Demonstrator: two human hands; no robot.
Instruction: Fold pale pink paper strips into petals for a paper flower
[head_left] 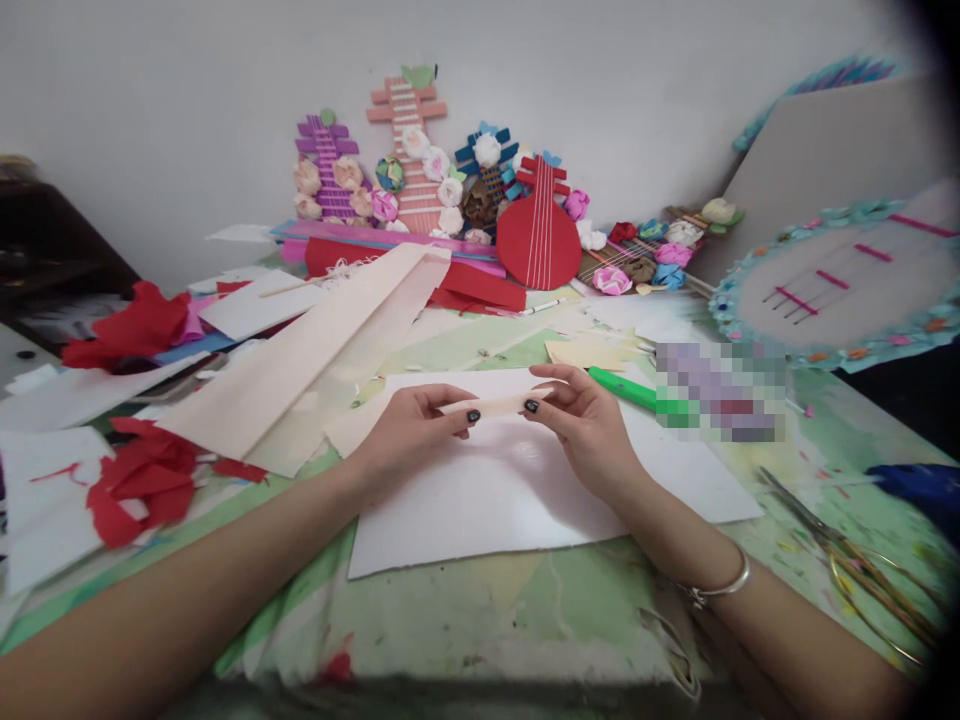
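Between my two hands a narrow cream paper strip [501,406] is stretched, looking folded or rolled. My left hand [424,425] pinches its left end between thumb and fingers. At the other end, my right hand [581,420] grips it the same way, thumb toward me. Both hands are just above a white sheet of board [480,510] that lies on the table. Close behind my right hand is a bright green tool [630,390], perhaps a cutter, partly covered by a blurred patch. A large cream paper sheet [315,350] with folds lies beyond my left hand.
Scissors [847,545] with gold handles lie at the right. Red paper scraps [146,480] and white sheets litter the left. Along the wall stand paper lute models, one red [538,235], with paper flowers. A round fan-like piece [847,285] leans at the right.
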